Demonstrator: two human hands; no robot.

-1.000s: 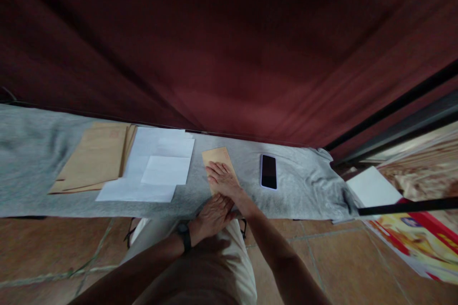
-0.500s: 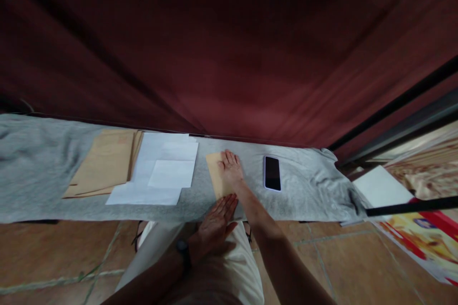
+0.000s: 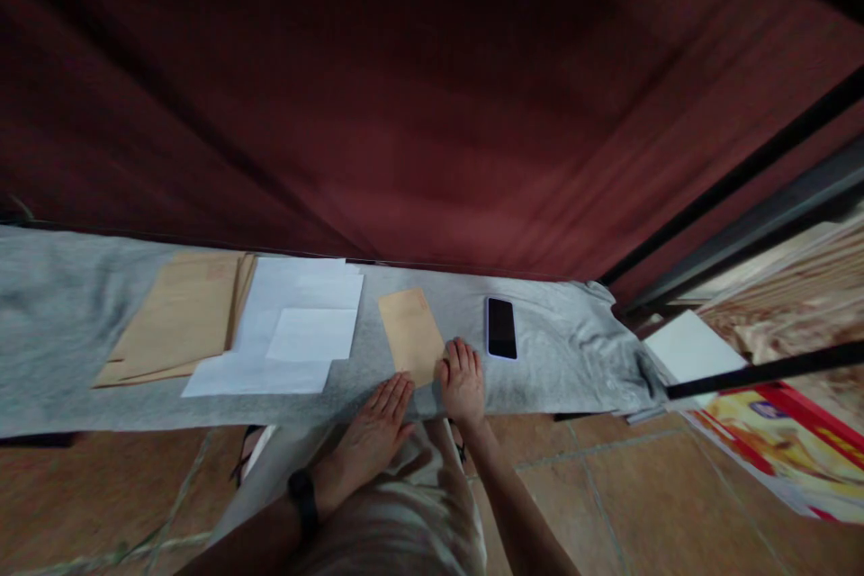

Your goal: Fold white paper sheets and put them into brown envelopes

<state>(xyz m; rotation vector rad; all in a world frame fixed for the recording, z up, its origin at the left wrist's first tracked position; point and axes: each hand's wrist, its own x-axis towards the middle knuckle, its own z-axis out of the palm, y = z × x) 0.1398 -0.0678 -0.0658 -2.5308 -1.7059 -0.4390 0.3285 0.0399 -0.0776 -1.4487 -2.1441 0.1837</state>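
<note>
A small brown envelope (image 3: 409,333) lies flat on the grey cloth (image 3: 560,351) in front of me. My right hand (image 3: 463,381) rests flat on the cloth just right of the envelope's near corner, fingers together and pointing away. My left hand (image 3: 370,435) lies flat at the cloth's near edge, its fingertips just short of the envelope's near end. A dark watch (image 3: 303,497) sits on my left wrist. Neither hand holds anything.
A black phone (image 3: 501,328) lies right of the envelope. White sheets (image 3: 297,324) and a stack of larger brown envelopes (image 3: 179,317) lie to the left. A dark red curtain (image 3: 418,108) hangs behind. White paper (image 3: 687,346) and a colourful box (image 3: 783,436) are at right, over a tiled floor (image 3: 607,504).
My right hand slid up along the envelope, then came back off it to the cloth at its near right corner. My left hand pulled back slightly from the envelope.
</note>
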